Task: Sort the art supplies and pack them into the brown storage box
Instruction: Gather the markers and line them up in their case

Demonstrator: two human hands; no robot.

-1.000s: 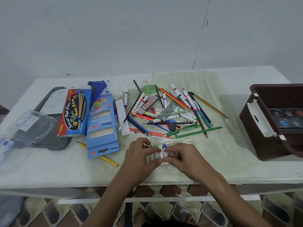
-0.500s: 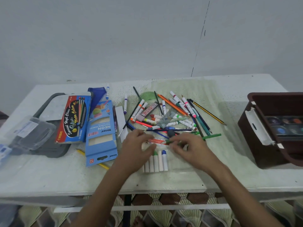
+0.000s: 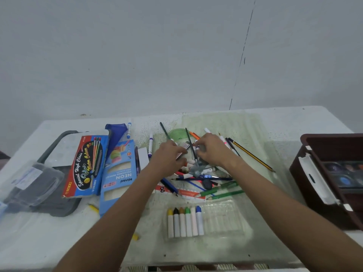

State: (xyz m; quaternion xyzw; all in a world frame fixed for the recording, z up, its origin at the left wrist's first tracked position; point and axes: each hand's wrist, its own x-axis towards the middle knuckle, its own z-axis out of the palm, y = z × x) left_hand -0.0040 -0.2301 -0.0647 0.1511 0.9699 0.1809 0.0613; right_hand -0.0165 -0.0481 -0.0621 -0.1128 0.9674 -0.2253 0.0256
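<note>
Both my hands reach into the loose pile of markers, pens and pencils [image 3: 198, 173] at the table's middle. My right hand [image 3: 213, 150] pinches a small white marker with a purple cap [image 3: 197, 148] at the pile's far side. My left hand [image 3: 169, 157] has its fingers curled among the markers; whether it holds one is hidden. Nearer to me lies a clear plastic tray [image 3: 225, 218] with several crayons [image 3: 184, 222] side by side in its left half. The brown storage box [image 3: 334, 140] stands open at the right edge with a watercolour palette [image 3: 345, 173] inside.
A red watercolour box [image 3: 86, 165] and a blue neon pencil box [image 3: 119, 177] lie at the left, beside a grey tray [image 3: 57, 209] and a clear plastic case [image 3: 29, 183]. A yellow-black pencil [image 3: 253, 156] lies toward the box. Green pens [image 3: 220, 190] and a ruler [image 3: 184, 192] border the pile.
Both hands have left the crayon tray and moved away from me into the marker pile. The crayons now lie uncovered in the tray. The camera has tilted up.
</note>
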